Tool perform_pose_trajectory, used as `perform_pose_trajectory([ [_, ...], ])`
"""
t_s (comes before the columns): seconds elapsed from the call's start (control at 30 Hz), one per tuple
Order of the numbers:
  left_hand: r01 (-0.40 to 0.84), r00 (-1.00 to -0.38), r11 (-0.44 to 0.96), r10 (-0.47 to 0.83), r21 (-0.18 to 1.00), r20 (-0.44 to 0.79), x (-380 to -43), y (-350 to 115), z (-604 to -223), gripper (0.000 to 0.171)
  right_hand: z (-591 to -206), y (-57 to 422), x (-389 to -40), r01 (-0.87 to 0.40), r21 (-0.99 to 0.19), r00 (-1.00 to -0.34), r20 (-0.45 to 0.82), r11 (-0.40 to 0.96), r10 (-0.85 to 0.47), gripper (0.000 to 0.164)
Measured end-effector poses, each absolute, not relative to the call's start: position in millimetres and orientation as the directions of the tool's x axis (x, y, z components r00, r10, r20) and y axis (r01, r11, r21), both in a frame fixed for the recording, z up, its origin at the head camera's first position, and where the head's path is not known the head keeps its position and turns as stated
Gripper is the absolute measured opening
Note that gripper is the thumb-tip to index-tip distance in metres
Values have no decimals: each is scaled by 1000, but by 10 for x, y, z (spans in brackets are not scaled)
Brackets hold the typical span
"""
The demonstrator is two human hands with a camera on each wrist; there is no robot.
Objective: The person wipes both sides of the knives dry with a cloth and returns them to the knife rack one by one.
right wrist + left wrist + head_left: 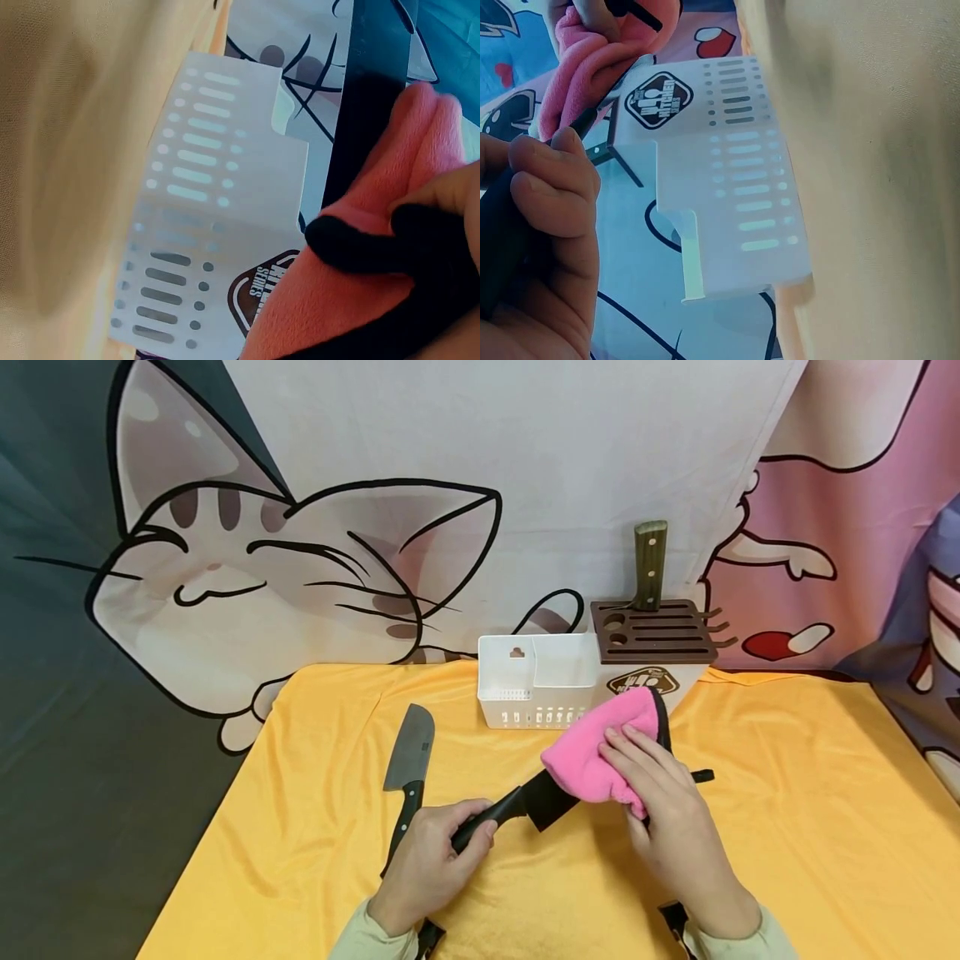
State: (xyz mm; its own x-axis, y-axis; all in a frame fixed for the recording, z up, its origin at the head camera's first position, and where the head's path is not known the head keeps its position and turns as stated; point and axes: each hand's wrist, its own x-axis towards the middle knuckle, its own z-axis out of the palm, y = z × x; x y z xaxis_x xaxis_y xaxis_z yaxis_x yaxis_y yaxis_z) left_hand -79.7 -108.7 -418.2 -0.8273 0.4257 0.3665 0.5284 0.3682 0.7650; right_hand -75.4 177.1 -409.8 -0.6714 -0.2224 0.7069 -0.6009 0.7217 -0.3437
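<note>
My left hand (433,864) grips the black handle (489,820) of a broad-bladed kitchen knife (550,800), held above the table and slanting up to the right. A pink cloth (596,752) with a black edge is folded over the blade and hides much of it. My right hand (675,827) holds this cloth against the blade, fingers on top and thumb below. In the right wrist view, a dark stretch of blade (367,105) shows beyond the cloth. Left of my left hand, a second knife (411,747) with a black handle lies on the tablecloth.
At the back stands a white knife holder (540,693) with a brown slotted top (656,631). A wooden-handled knife (650,564) stands upright in a slot. Yellow cloth (787,777) covers the table. A cartoon-cat curtain (247,585) hangs behind.
</note>
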Motion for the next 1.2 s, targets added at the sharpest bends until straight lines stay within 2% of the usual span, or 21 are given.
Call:
perform_pose_trajectory([
  [0.2, 510, -835, 350, 421, 786, 354, -796, -1082, -4178, 7, -4106, 1788, -744, -490, -428, -739, 666, 759, -101, 53],
  [0.53, 470, -864, 347, 367, 812, 344, -793, -1102, -4171, 9, -4146, 1803, -765, -473, -424, -705, 707, 772, -44, 51],
  [0.83, 463, -875, 351, 326, 814, 358, -803, -1102, -4157, 10, -4143, 1778, -755, -500, -361, -700, 704, 788, -122, 48],
  [1.2, 422, -901, 386, 280, 820, 332, -805, -1094, -4155, 10, -4147, 1721, -713, -582, -258, -699, 643, 771, -313, 40],
])
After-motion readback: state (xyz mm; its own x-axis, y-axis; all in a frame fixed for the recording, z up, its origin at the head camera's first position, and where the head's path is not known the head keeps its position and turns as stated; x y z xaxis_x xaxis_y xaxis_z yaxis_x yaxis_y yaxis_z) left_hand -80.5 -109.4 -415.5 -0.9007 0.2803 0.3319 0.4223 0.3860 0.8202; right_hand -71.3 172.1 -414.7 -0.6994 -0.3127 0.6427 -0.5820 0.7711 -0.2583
